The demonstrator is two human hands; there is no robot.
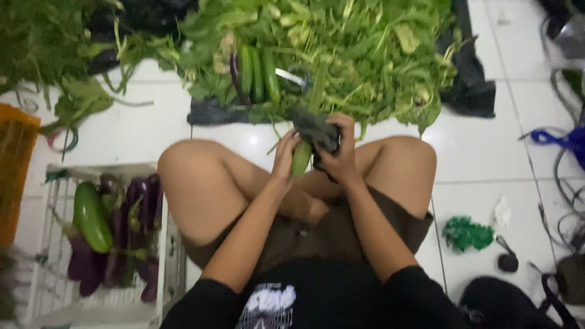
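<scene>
Gripping a smooth green cucumber [300,159], the left hand [284,155] steadies it; the right hand [339,155] clutches a dark cloth [317,131]; a white crate [49,292] holds glossy eggplants [143,207].

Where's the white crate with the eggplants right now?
The white crate sits on the floor at lower left in the head view, beside the person's left knee.

The floor [487,152] is laid with glossy white tiles with thin dark grout lines, and a small bright spot of overhead light reflects off it near the middle. A large heap of leafy greens [365,55] lies on black plastic sheeting [472,91] along the far side. A white wire basket [52,244] of purple eggplants [140,207] stands at the left beside an orange crate [15,158], while blue straps [563,139] and a green mesh bundle [466,233] lie at the right.
</scene>
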